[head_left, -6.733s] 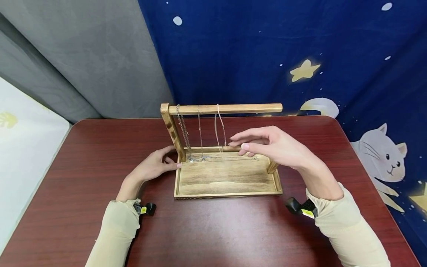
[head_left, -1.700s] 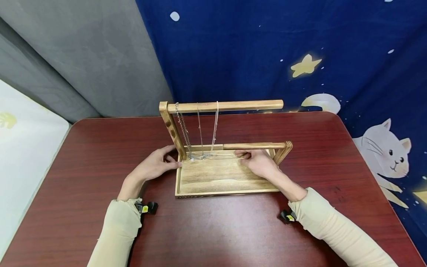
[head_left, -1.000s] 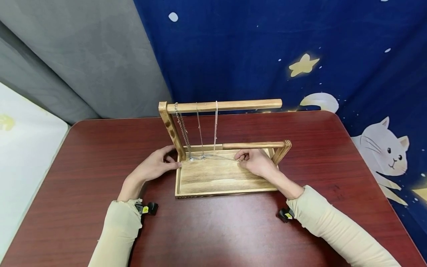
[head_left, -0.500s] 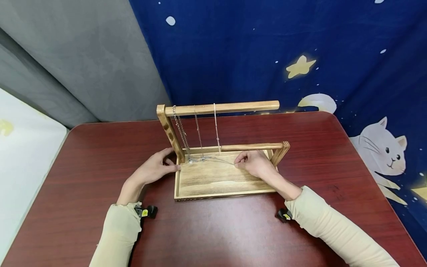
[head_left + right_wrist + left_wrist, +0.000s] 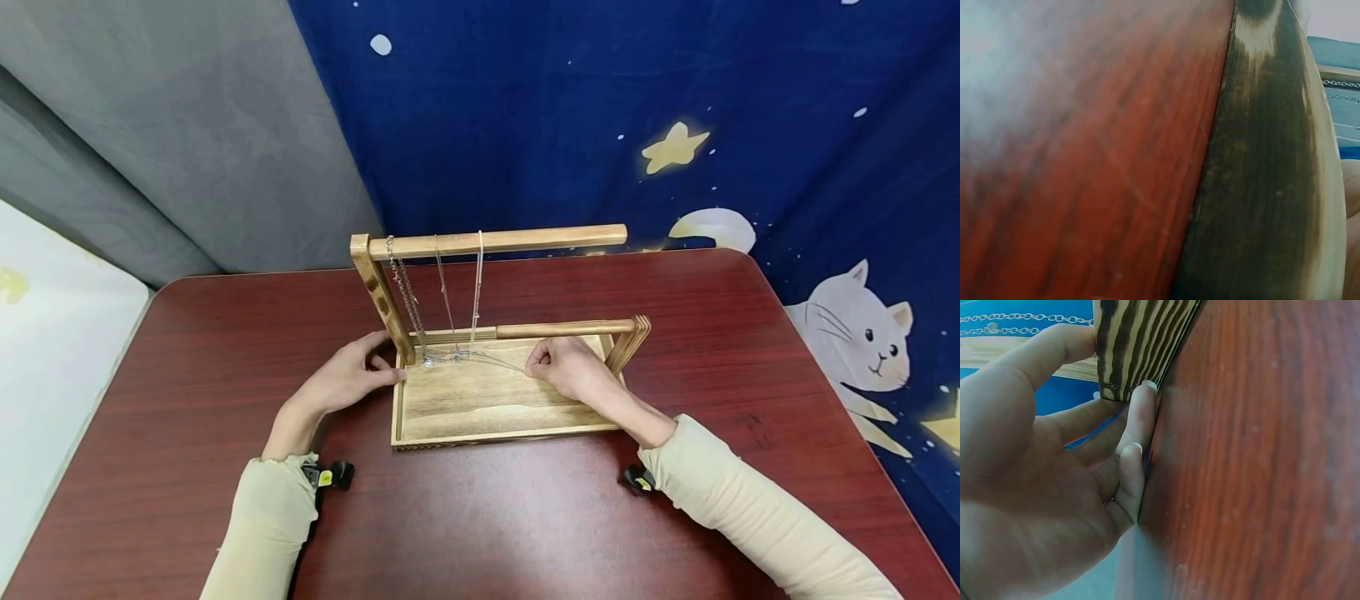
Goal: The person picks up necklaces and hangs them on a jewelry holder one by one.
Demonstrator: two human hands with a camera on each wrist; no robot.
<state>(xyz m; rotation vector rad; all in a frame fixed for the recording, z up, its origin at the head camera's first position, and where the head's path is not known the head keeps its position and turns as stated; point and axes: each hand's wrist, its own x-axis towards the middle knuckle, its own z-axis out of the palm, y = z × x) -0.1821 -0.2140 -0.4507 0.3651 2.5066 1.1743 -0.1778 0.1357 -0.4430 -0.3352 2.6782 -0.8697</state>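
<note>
A wooden jewelry stand (image 5: 510,437) has a tray base, with an upper bar (image 5: 555,237) and a lower bar (image 5: 570,330). At its back left corner, my left hand (image 5: 341,382) grips the tray's side; in the left wrist view the thumb and fingers lie around the striped wood (image 5: 1138,344). Inside the tray, my right hand (image 5: 573,371) pinches the end of a thin silver necklace (image 5: 495,361), whose chain runs left to small pendants (image 5: 456,357). Thumb and index fingertips meet on the chain. In the right wrist view the tray's wall (image 5: 1260,162) hides most of this hand.
A chunky chain necklace (image 5: 408,292) and two thin necklaces, one a pale chain (image 5: 477,287), hang from the upper bar's left half. The stand sits on a red-brown table (image 5: 480,517), before a blue curtain (image 5: 525,125) and a grey one (image 5: 187,125).
My right hand has come down from above the lower bar into the tray, taken the chain's end and drawn it slightly forward. The pale hanging necklace sways. My left hand stays put.
</note>
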